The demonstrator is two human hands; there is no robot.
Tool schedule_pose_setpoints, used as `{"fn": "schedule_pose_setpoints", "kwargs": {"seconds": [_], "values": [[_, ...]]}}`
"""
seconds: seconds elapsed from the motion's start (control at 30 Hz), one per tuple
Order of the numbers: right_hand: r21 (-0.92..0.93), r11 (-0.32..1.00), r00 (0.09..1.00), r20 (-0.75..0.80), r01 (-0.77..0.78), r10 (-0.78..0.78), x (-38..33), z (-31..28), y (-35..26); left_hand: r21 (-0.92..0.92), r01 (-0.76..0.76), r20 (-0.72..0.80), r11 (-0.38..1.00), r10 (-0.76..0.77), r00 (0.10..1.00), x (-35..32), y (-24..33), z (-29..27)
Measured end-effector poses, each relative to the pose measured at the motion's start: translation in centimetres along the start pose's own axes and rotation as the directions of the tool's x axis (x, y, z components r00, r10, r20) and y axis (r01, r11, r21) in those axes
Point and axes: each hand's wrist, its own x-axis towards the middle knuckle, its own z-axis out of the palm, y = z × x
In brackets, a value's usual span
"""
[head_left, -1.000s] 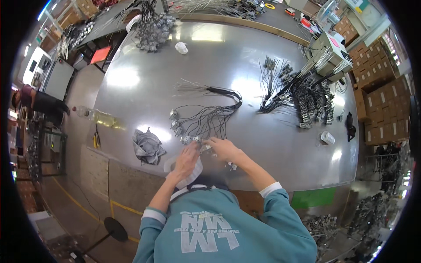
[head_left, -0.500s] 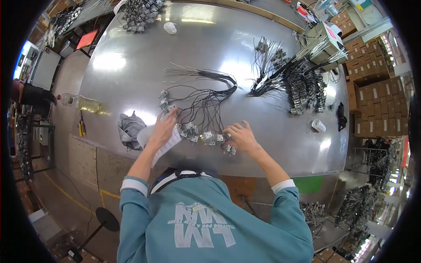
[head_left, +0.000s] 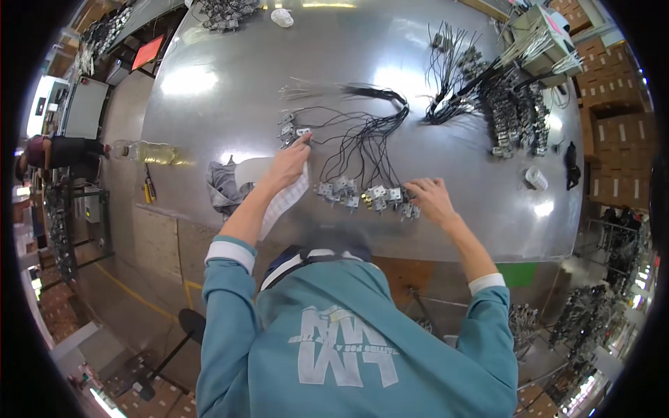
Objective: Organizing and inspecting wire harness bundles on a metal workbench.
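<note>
A bundle of thin black cables (head_left: 380, 132) lies bent on the metal table, its wires fanning out to small silvery block-shaped parts. At the end of my left hand (head_left: 287, 168), the fingertips close on one such metal part (head_left: 302, 132), beside a few more. Several others form a cluster (head_left: 341, 189) in front of me, continuing rightwards into a second group (head_left: 380, 198). My right hand (head_left: 433, 200) rests at that group's right end, fingers apart and slightly bent, their tips touching or very near it. Beneath my left forearm lie a white sheet (head_left: 284, 205) and grey cloth (head_left: 224, 191).
Larger cable bundles (head_left: 516, 115) lie at the right rear beside a white roll (head_left: 536, 178) and a black item (head_left: 572, 166). To the left are a bottle of yellowish liquid (head_left: 150, 152) and a yellow-handled tool (head_left: 149, 189). Another person (head_left: 59, 152) stands beyond the left edge.
The whole view has shifted, moving the table's contents rightward and upward in the picture. My left hand has moved slightly farther out with the metal part. My right hand stays by the right group.
</note>
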Motion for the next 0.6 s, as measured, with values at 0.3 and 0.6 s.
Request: {"fn": "schedule_pose_setpoints", "kwargs": {"seconds": [0.3,0.6], "values": [[-0.197,0.98,0.999,0.039,0.031,-0.024,3.8,-5.3,-5.7,-0.432,0.342,0.139,0.834,-0.314,0.939,-2.9,6.5,-6.5],[0.34,0.919,0.978,0.01,-0.201,0.21,11.6,0.5,-20.4,-0.684,0.322,0.157,0.654,-0.299,0.941,-9.8,8.5,-7.5]]}}
